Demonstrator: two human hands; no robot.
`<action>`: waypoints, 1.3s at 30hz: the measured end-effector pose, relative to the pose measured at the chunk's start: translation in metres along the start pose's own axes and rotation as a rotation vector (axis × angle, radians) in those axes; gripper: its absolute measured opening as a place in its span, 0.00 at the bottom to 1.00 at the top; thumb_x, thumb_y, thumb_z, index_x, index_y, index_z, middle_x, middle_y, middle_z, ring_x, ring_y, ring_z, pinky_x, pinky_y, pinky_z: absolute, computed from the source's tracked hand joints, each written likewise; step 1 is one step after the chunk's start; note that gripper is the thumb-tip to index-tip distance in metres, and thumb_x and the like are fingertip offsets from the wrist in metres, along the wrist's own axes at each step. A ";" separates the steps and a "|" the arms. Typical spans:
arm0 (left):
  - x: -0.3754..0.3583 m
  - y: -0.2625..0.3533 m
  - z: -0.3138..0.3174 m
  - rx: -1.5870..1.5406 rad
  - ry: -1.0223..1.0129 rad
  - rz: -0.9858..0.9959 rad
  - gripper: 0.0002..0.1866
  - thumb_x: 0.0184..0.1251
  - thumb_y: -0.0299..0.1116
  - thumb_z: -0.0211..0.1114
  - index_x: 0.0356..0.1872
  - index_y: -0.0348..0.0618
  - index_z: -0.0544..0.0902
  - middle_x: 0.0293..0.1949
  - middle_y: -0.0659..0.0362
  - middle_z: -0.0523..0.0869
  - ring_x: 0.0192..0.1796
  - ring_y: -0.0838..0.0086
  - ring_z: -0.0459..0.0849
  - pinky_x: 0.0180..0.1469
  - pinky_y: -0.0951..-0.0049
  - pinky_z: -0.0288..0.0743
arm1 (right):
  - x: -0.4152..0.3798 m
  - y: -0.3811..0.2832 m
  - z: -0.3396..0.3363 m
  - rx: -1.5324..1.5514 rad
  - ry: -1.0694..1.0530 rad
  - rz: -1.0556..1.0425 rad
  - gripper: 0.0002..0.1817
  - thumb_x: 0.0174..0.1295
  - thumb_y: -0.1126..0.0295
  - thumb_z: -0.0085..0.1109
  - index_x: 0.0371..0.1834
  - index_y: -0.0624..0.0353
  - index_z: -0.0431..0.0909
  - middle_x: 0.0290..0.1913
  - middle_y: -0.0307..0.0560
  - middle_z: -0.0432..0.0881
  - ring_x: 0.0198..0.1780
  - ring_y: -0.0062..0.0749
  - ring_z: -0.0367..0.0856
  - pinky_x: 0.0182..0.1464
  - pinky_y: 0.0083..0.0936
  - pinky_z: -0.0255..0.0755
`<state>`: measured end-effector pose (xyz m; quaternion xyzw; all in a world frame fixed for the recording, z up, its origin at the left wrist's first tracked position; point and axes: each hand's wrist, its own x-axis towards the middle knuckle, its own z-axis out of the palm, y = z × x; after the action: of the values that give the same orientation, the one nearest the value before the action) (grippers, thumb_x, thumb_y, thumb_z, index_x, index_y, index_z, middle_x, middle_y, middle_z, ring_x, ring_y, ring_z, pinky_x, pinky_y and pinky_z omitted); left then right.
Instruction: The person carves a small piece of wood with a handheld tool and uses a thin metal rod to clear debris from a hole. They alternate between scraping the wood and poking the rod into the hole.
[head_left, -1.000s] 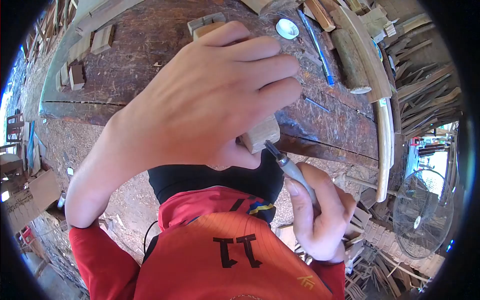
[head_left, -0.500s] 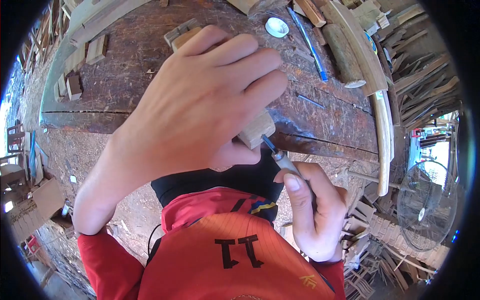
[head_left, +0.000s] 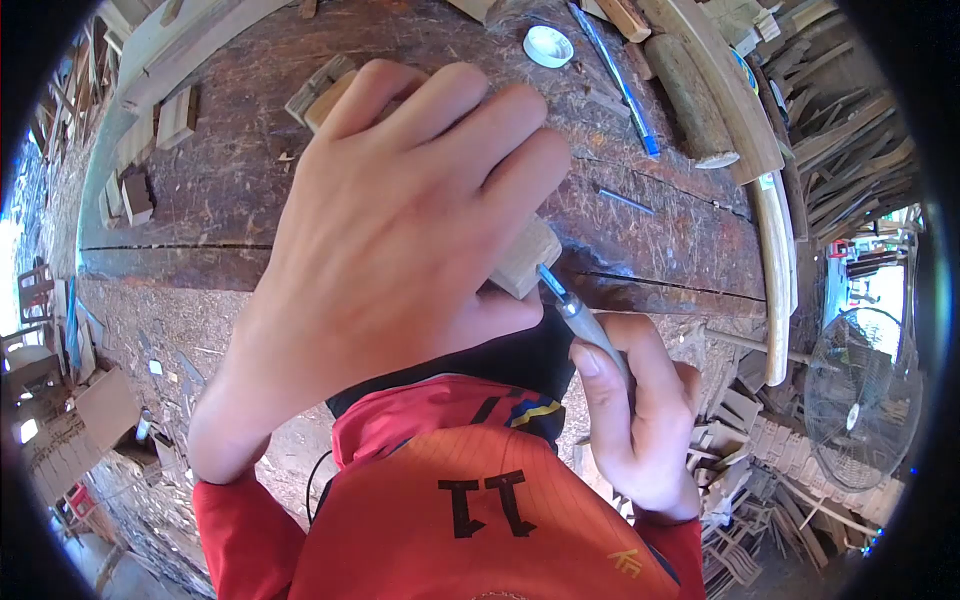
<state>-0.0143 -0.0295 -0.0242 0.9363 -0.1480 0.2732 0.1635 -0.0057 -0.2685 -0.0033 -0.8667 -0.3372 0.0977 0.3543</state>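
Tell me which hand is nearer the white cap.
Left. The left hand, gripping the block, is on the cap's near side, leftward; the right hand, holding the tool, is farther back toward the body.

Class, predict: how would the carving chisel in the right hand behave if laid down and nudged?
The carving chisel would probably roll, since its handle looks rounded. Its blade should stay stiff, being straight and metallic-looking. That smooth-looking handle may be slippery.
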 end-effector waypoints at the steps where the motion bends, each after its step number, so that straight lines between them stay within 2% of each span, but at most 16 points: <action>1: 0.000 0.000 0.000 0.004 -0.003 -0.004 0.36 0.22 0.50 0.82 0.40 0.47 0.79 0.45 0.58 0.78 0.47 0.57 0.77 0.55 0.56 0.70 | -0.001 -0.004 -0.002 0.032 -0.015 0.040 0.10 0.77 0.70 0.66 0.56 0.60 0.83 0.25 0.48 0.82 0.21 0.38 0.84 0.25 0.33 0.74; 5: 0.002 0.001 0.000 0.011 -0.004 -0.006 0.35 0.23 0.51 0.82 0.38 0.47 0.78 0.43 0.58 0.77 0.46 0.57 0.77 0.52 0.56 0.70 | 0.000 -0.008 -0.003 0.030 -0.028 0.059 0.11 0.76 0.71 0.68 0.56 0.61 0.82 0.24 0.48 0.82 0.21 0.39 0.84 0.25 0.34 0.74; 8: 0.002 0.000 0.000 0.022 0.006 0.009 0.35 0.23 0.52 0.81 0.38 0.47 0.77 0.43 0.58 0.77 0.46 0.57 0.77 0.50 0.56 0.70 | 0.006 0.013 -0.001 -0.276 0.046 -0.230 0.12 0.74 0.71 0.69 0.55 0.63 0.82 0.24 0.48 0.82 0.21 0.41 0.84 0.24 0.36 0.75; 11: 0.001 0.000 0.002 0.022 0.018 0.011 0.36 0.23 0.53 0.81 0.37 0.47 0.77 0.43 0.58 0.77 0.45 0.57 0.77 0.49 0.56 0.69 | 0.008 0.020 0.003 -0.292 0.100 -0.298 0.13 0.72 0.72 0.70 0.55 0.64 0.81 0.25 0.48 0.82 0.21 0.42 0.84 0.24 0.39 0.74; 17: 0.001 0.000 0.005 0.045 0.033 0.007 0.37 0.23 0.55 0.81 0.38 0.46 0.78 0.43 0.58 0.77 0.44 0.57 0.76 0.49 0.56 0.69 | 0.003 -0.005 0.000 0.024 -0.056 0.051 0.13 0.73 0.72 0.70 0.56 0.64 0.81 0.25 0.48 0.83 0.21 0.43 0.85 0.24 0.39 0.74; 20: 0.001 -0.002 0.004 0.050 0.033 0.021 0.38 0.23 0.57 0.81 0.38 0.46 0.78 0.42 0.58 0.76 0.44 0.57 0.76 0.49 0.57 0.69 | 0.002 -0.004 0.002 0.035 -0.018 0.026 0.13 0.73 0.73 0.69 0.56 0.64 0.81 0.25 0.48 0.82 0.21 0.44 0.85 0.24 0.38 0.74; 23: 0.001 -0.002 0.003 0.054 0.026 0.022 0.39 0.23 0.58 0.81 0.39 0.46 0.78 0.42 0.58 0.76 0.44 0.57 0.76 0.48 0.57 0.69 | 0.003 0.011 0.010 -0.115 0.128 -0.158 0.13 0.72 0.73 0.71 0.55 0.64 0.82 0.27 0.49 0.84 0.23 0.44 0.86 0.25 0.37 0.75; 26: 0.000 -0.003 0.005 0.051 0.053 0.017 0.38 0.24 0.58 0.82 0.38 0.46 0.78 0.42 0.58 0.76 0.44 0.57 0.76 0.48 0.57 0.69 | 0.005 0.026 0.010 -0.207 0.144 -0.243 0.14 0.70 0.72 0.72 0.55 0.64 0.82 0.31 0.52 0.86 0.26 0.44 0.88 0.28 0.36 0.77; 32: 0.001 -0.002 0.004 0.011 0.044 -0.020 0.35 0.23 0.54 0.82 0.35 0.49 0.77 0.40 0.59 0.75 0.43 0.58 0.75 0.47 0.58 0.68 | 0.004 0.027 0.009 -0.073 0.106 -0.124 0.14 0.68 0.72 0.74 0.52 0.64 0.84 0.35 0.54 0.89 0.30 0.45 0.89 0.32 0.36 0.80; 39: 0.001 -0.005 0.001 -0.035 0.026 0.015 0.32 0.21 0.49 0.82 0.33 0.49 0.76 0.39 0.60 0.75 0.42 0.59 0.75 0.48 0.59 0.68 | 0.017 0.037 -0.007 -0.117 0.069 -0.314 0.17 0.63 0.68 0.78 0.52 0.62 0.85 0.30 0.49 0.84 0.23 0.41 0.83 0.26 0.37 0.73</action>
<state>-0.0106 -0.0255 -0.0256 0.9285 -0.1576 0.2841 0.1797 0.0290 -0.2804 -0.0221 -0.8253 -0.4613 -0.0084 0.3257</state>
